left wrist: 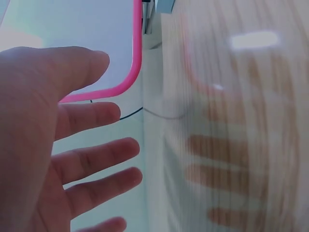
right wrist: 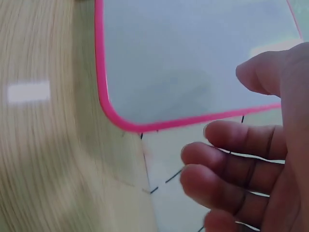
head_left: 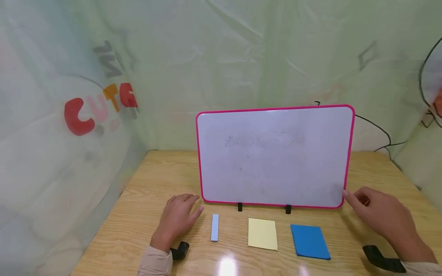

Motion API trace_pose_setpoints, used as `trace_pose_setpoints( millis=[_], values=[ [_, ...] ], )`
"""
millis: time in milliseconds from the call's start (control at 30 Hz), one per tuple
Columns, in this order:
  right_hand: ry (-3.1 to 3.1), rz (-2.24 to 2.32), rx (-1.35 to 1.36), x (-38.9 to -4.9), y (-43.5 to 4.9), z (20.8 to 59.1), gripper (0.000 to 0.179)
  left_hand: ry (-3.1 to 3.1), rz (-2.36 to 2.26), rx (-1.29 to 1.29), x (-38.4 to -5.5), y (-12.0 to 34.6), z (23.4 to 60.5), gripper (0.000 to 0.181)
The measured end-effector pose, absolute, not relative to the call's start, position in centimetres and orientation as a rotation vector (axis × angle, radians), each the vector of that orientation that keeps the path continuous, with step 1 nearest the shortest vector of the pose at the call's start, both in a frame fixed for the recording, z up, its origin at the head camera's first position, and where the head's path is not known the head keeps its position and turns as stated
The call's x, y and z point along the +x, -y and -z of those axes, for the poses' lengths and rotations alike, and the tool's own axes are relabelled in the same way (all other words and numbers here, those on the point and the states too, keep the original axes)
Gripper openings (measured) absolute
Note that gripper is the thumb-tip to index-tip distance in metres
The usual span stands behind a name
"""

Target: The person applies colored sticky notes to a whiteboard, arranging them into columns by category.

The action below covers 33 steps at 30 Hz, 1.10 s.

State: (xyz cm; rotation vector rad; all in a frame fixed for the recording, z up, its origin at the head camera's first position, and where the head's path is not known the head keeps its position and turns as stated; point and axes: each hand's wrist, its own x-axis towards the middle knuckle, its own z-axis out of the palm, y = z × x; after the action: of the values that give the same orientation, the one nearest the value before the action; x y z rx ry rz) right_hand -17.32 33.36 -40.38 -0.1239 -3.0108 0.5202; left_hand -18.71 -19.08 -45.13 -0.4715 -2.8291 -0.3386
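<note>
A whiteboard (head_left: 276, 157) with a pink frame stands on the table, leaning back slightly, with faint smudges on its face. Beside its lower left corner, my left hand (head_left: 179, 214) is held with fingers spread and nothing in it. My right hand (head_left: 383, 212) is at the board's lower right edge, fingers loosely bent, thumb overlapping the frame in the head view. Whether it touches the frame I cannot tell. In the right wrist view, the right thumb (right wrist: 263, 72) appears before the board, with a gap between thumb and fingers.
In front of the board lie a narrow pale-blue strip (head_left: 215, 227), a yellow sticky-note pad (head_left: 262, 234) and a blue square pad (head_left: 310, 242). Two black feet (head_left: 288, 209) stick out below the board. A light green curtain (head_left: 221, 57) hangs behind; a black cable (head_left: 374, 124) runs at right.
</note>
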Motion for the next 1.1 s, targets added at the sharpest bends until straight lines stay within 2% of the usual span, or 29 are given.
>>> trace_pose_setpoints(
  millis=[267,700,967,1100],
  values=[
    [2.936,-0.620,0.056,-16.1,-31.3,40.9,0.039,2.839,0.413,-0.506,-18.6,18.6,44.9,0.039],
    [2.895,-0.677,0.320,-16.0,-26.1,40.8,0.022,2.759,0.578,-0.685,-18.5,18.4,45.6,0.027],
    [2.896,-0.707,0.501,-15.6,-21.9,41.0,0.012,2.923,1.133,-0.721,-18.4,18.0,45.0,0.029],
    [2.844,-0.729,0.648,-15.8,-20.0,41.5,0.008,2.957,1.243,-0.732,-18.4,17.8,45.0,0.032]
  ],
)
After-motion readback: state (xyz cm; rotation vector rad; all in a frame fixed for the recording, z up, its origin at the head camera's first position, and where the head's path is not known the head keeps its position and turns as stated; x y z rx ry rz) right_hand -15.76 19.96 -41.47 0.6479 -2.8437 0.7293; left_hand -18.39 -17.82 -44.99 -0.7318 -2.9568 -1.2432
